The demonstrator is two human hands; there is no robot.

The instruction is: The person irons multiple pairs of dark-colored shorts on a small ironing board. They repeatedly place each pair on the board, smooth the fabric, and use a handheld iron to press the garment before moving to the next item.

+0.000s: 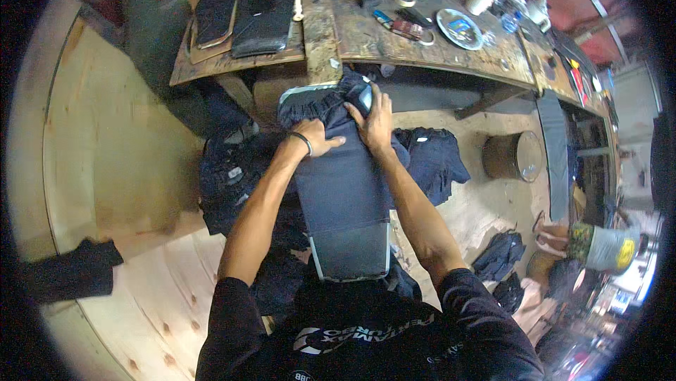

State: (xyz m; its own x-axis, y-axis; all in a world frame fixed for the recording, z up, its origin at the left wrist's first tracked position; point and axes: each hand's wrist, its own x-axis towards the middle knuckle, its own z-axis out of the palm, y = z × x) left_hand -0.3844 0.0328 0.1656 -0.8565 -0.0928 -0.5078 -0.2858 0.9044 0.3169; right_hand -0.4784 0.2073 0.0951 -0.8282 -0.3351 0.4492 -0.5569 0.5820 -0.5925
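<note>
Dark cover [338, 184] stretched over long seat base [350, 251], between person and counter [366, 39]. Left hand [317, 136] gripping bunched cover at far end. Right hand [375, 120] pressing just beside, fingers spread, flat.

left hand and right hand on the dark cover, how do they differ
The left hand wears a dark wristband and curls on the dark blue fabric cover; the right hand has a bare wrist and lies spread flat, farther up by the bunched end. Both press on the same cover.
</note>
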